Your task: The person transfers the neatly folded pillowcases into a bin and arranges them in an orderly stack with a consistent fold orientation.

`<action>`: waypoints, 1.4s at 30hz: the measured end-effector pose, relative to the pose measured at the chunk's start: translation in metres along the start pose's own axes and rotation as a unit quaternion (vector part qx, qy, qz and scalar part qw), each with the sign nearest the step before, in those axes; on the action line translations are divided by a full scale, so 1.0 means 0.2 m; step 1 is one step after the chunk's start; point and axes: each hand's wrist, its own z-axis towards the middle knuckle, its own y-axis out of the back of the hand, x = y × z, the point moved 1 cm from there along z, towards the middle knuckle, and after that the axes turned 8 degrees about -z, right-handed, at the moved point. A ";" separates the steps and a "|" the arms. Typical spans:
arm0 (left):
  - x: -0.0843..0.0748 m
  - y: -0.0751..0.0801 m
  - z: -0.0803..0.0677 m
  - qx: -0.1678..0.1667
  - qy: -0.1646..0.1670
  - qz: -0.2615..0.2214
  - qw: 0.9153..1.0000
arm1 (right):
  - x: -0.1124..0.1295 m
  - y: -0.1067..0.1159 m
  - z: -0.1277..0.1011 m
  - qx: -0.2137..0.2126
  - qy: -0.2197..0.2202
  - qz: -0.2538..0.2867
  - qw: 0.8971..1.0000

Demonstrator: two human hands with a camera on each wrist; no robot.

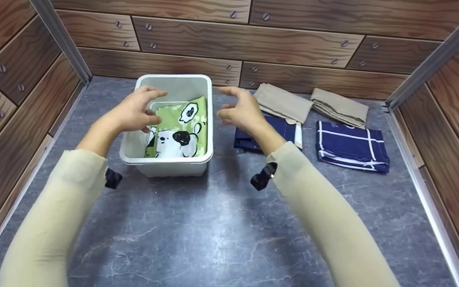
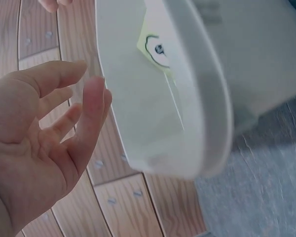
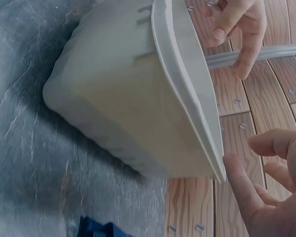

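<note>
White bin [image 1: 169, 161] half-hides green cloth [image 1: 181, 131]; both hands' fingers [image 1: 150, 95] spread wide, holding nothing.

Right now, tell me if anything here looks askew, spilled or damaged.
Nothing stands out. The green printed cloth lies folded inside the white bin, and the beige and navy cloths sit folded on the table. Both hands hover open.

Grey marbled tabletop [image 1: 213, 239], enclosed by wood-grain panel walls [image 1: 253, 44] with screw heads and grey corner posts [image 1: 60, 40].
</note>
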 end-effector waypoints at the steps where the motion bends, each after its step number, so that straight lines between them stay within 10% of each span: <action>1: -0.01 -0.02 0.01 0.000 -0.008 0.004 1.000 | -0.01 0.02 -0.01 -0.003 0.000 0.002 1.000; 11: -0.11 -0.20 0.08 -0.027 -0.112 0.100 0.988 | -0.17 0.17 -0.10 -0.036 0.017 -0.053 0.998; 22: -0.18 -0.48 0.17 -0.083 -0.219 0.182 0.955 | -0.36 0.30 -0.19 -0.082 0.061 -0.136 0.985; 34: -0.27 -0.78 0.22 -0.058 -0.205 0.246 0.946 | -0.63 0.38 -0.27 -0.124 0.066 -0.226 0.964; 42: -0.38 -1.00 0.23 -0.045 -0.197 0.340 0.918 | -0.77 0.41 -0.31 -0.112 0.075 -0.281 0.950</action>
